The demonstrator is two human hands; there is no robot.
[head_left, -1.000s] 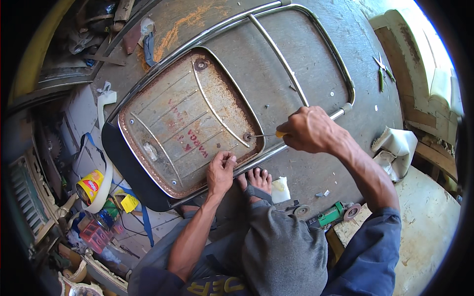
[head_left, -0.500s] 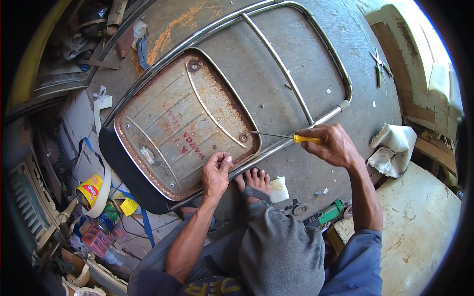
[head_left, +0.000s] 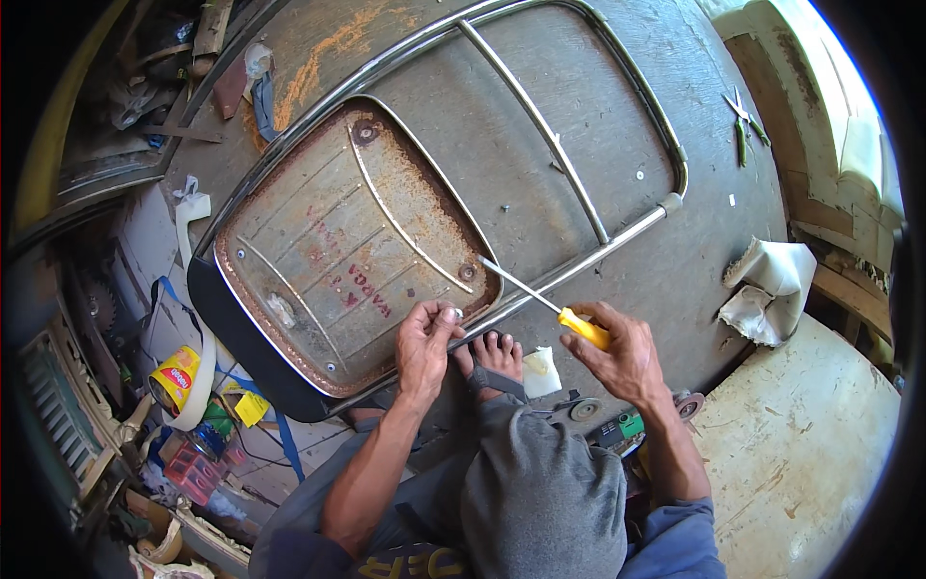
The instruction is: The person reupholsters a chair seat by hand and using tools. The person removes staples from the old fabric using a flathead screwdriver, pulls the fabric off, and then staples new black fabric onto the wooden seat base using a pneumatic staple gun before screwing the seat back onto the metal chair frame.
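Note:
A rusty metal seat pan with a black rim lies underside up in a chrome tube chair frame. In my right hand is a screwdriver, gripped by its yellow handle. Its shaft points up and left, the tip close to the pan's right edge near a bolt hole. Over the near right edge of the pan, my left hand is closed, thumb and finger pinching a small shiny bit too tiny to name.
Pliers and a small screw lie on the grey board. Off-white fabric is at the right. A green angle grinder sits by my right forearm. At left are a yellow can and assorted clutter. My foot is beside the frame.
My right hand has drawn the screwdriver down toward me and tilted it more steeply, its tip leaving the bolt hole area slightly. My left hand stays nearly in place, still pinching.

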